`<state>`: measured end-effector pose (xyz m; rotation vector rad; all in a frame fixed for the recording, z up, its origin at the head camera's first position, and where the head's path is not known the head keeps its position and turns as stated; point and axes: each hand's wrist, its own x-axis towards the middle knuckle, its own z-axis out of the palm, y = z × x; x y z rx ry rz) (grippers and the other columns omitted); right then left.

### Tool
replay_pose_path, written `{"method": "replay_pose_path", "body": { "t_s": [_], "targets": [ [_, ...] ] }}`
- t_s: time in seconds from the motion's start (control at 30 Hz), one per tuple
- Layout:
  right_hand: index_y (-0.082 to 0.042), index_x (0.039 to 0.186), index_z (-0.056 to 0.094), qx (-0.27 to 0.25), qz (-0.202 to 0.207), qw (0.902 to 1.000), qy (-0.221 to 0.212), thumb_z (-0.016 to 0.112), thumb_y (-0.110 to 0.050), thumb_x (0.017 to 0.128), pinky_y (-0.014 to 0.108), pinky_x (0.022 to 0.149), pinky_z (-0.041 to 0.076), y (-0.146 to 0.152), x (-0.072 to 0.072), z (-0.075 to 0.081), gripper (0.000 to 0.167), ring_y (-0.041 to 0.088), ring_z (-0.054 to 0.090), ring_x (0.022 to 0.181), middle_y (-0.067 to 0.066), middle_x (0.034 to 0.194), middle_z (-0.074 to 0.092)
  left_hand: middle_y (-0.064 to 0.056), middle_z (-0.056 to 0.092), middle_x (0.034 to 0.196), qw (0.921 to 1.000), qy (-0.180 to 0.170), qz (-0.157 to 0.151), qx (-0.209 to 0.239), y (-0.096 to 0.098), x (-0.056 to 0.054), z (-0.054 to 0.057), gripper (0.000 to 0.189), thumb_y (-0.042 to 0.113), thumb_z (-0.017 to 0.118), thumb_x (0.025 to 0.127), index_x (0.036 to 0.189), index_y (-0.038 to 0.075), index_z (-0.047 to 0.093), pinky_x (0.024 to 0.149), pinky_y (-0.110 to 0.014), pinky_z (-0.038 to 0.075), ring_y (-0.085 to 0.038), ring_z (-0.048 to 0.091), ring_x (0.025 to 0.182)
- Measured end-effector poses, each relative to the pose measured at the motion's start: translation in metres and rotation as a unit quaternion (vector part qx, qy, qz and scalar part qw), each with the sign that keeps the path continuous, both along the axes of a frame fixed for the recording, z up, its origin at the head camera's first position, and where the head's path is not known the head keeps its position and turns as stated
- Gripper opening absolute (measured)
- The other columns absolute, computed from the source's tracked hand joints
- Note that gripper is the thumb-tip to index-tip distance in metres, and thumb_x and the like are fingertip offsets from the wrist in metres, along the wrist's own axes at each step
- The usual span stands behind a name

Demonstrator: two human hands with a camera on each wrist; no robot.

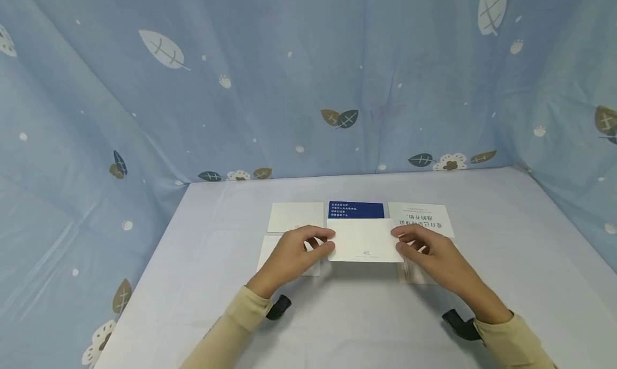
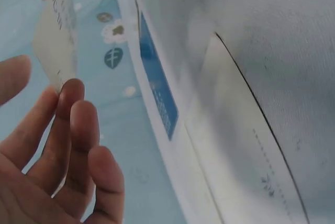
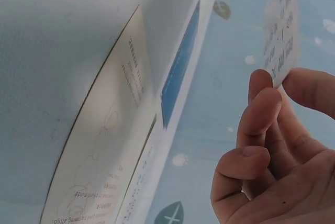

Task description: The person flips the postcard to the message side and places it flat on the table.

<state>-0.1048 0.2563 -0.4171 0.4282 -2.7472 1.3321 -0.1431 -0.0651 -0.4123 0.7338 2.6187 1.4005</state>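
White card [image 1: 365,240], with faint print low on its near face, is held up above the surface [image 1: 356,326] between two hands. At far left, a plain card [image 1: 295,216] lies in the back row, with another [image 1: 268,247] in front of it, partly covered by the left hand [image 1: 295,255]. That hand's fingers are clamped on the raised card's left edge, though one digit, probably the thumb, stands clear in the left wrist view. In the middle, a blue card [image 1: 356,209] lies behind, its near part hidden. The right hand [image 1: 436,256] pinches the opposite edge between fingers and thumb, partly covering a front card [image 1: 412,274]; behind that lies a printed card [image 1: 421,215]. The step in hand looks like positioning the held piece for the front row's middle; the next move would call for lowering it evenly between its neighbours, then loosening both grips.
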Motion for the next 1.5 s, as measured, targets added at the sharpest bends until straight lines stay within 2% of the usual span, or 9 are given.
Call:
{"method": "replay_pose_path", "body": {
  "t_s": [0.17,0.37,0.5,0.63,0.77,1.0,1.2,1.5],
  "targets": [
    [-0.017,0.125,0.066,0.01,0.001,0.9999,0.011,0.071,-0.02,0.097,0.028,0.071,0.052,-0.002,-0.001,-0.002,0.029,0.012,0.063,0.08,-0.004,0.098,0.07,0.017,0.069,0.102,0.9951,0.071,0.019,-0.066,0.005,0.002,0.002,0.028,0.031,0.077,0.091,0.118,0.024,0.073,0.074,-0.028,0.051,-0.005,0.062,0.085],
    [-0.019,0.123,0.065,0.04,0.003,0.9991,0.012,0.077,-0.017,0.092,0.026,0.056,0.048,-0.007,0.001,-0.002,0.033,0.01,0.059,0.073,-0.007,0.094,0.07,0.013,0.067,0.094,0.9815,0.123,0.036,-0.142,0.007,0.004,0.003,0.041,0.033,0.08,0.088,0.127,0.025,0.07,0.067,-0.025,0.047,-0.007,0.06,0.08],
    [-0.019,0.123,0.065,0.062,0.0,0.9981,0.006,0.078,-0.014,0.09,0.026,0.049,0.046,-0.009,0.002,-0.001,0.036,0.009,0.058,0.072,-0.007,0.094,0.069,0.013,0.068,0.092,0.9723,0.152,0.044,-0.172,0.009,0.003,0.002,0.043,0.033,0.082,0.086,0.126,0.025,0.071,0.063,-0.023,0.045,-0.008,0.059,0.078],
    [-0.017,0.123,0.065,0.087,-0.001,0.9962,0.004,0.079,-0.012,0.089,0.025,0.049,0.046,-0.011,0.0,-0.003,0.037,0.008,0.057,0.07,-0.007,0.093,0.069,0.013,0.068,0.089,0.965,0.166,0.046,-0.198,0.012,0.003,-0.002,0.043,0.033,0.084,0.083,0.124,0.023,0.072,0.063,-0.023,0.044,-0.008,0.056,0.076],
    [-0.016,0.123,0.066,0.127,0.002,0.9918,-0.002,0.079,-0.015,0.088,0.025,0.05,0.047,-0.013,0.001,-0.006,0.037,0.007,0.055,0.067,-0.006,0.093,0.07,0.012,0.068,0.085,0.9577,0.176,0.034,-0.225,0.015,0.003,-0.006,0.043,0.033,0.085,0.081,0.12,0.02,0.074,0.063,-0.024,0.044,-0.01,0.054,0.073],
    [-0.015,0.125,0.065,0.162,0.006,0.9866,-0.019,0.079,-0.015,0.087,0.024,0.051,0.045,-0.015,0.001,-0.009,0.04,0.007,0.052,0.063,-0.003,0.095,0.071,0.009,0.068,0.08,0.9389,0.219,0.019,-0.265,0.018,0.003,-0.012,0.042,0.033,0.085,0.08,0.117,0.017,0.075,0.069,-0.031,0.049,-0.014,0.056,0.072],
    [-0.014,0.124,0.066,0.179,0.004,0.983,-0.042,0.081,-0.016,0.085,0.025,0.052,0.043,-0.019,0.003,-0.011,0.041,0.007,0.051,0.063,-0.006,0.093,0.069,0.01,0.065,0.076,0.9332,0.207,0.014,-0.293,0.019,0.006,-0.015,0.044,0.036,0.084,0.08,0.118,0.017,0.074,0.069,-0.033,0.049,-0.015,0.057,0.073],
    [-0.014,0.124,0.066,0.188,0.005,0.9808,-0.051,0.082,-0.014,0.084,0.026,0.055,0.044,-0.023,0.003,-0.014,0.042,0.007,0.053,0.064,-0.006,0.09,0.068,0.011,0.063,0.073,0.9213,0.233,0.017,-0.311,0.021,0.007,-0.02,0.045,0.037,0.086,0.077,0.115,0.017,0.074,0.064,-0.032,0.046,-0.017,0.059,0.071]
  ]
}}
